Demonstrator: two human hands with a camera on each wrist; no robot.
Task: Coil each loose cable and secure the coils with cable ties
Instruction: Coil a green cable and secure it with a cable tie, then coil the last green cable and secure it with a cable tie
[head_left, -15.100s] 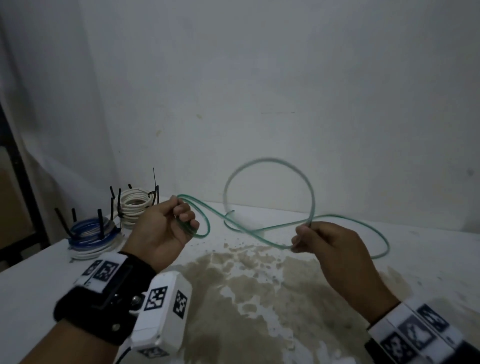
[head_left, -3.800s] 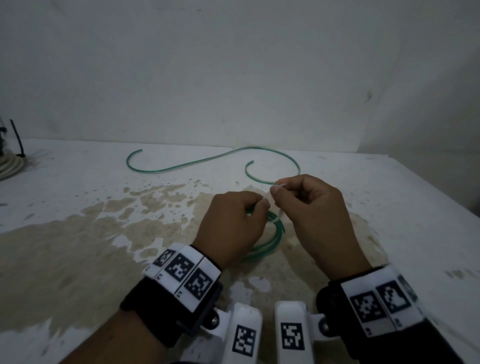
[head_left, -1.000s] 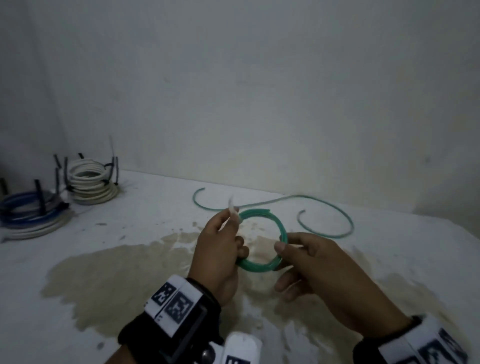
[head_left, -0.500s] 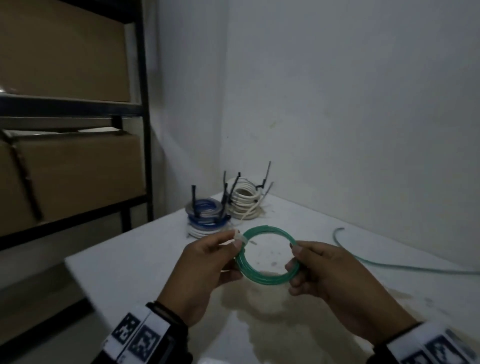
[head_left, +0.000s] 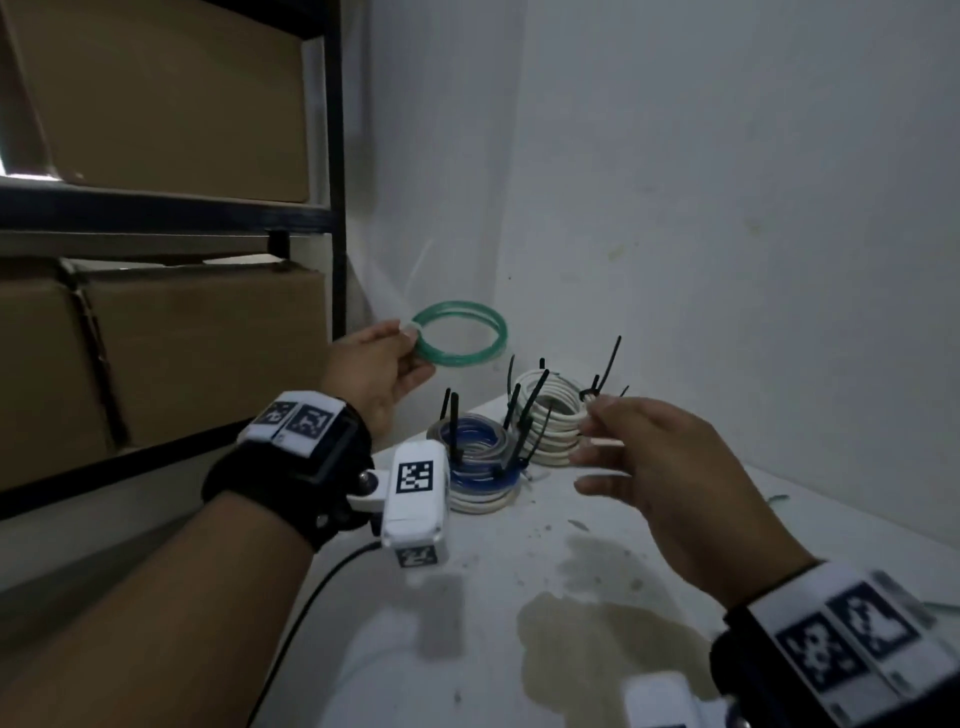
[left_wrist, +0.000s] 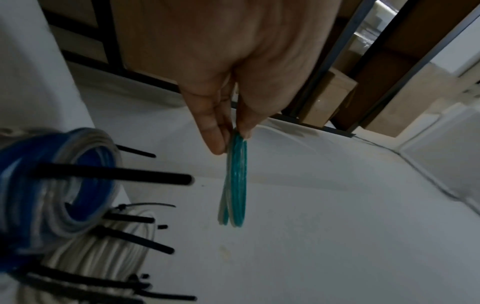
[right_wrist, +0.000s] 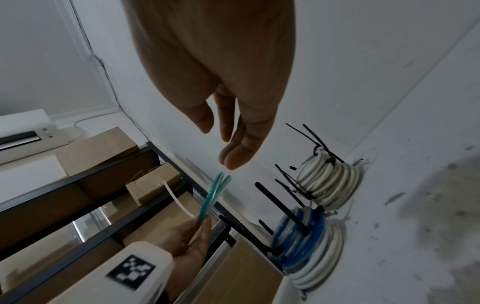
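Observation:
A small green cable coil (head_left: 460, 335) hangs in the air above the table's far left corner, bound by a pale cable tie whose tail (right_wrist: 179, 200) sticks out. My left hand (head_left: 410, 343) pinches the coil at its left rim between thumb and fingers (left_wrist: 215, 131); the coil (left_wrist: 235, 185) shows edge-on below them. To the right, my right hand (head_left: 597, 436) hovers with relaxed, nearly straight fingers (right_wrist: 233, 156) and holds nothing. It is apart from the green coil (right_wrist: 214, 195).
Tied coils stand in the table corner: a blue and white stack (head_left: 478, 462) and a white coil (head_left: 550, 415), with black tie tails sticking up. A black shelf (head_left: 337, 156) with cardboard boxes (head_left: 197, 353) stands left of the table. A brown stain (head_left: 597, 623) marks the white tabletop.
My right hand has let go of the green coil. The left hand alone has carried it up and away, over the tied coils. The view has swung closer to the corner.

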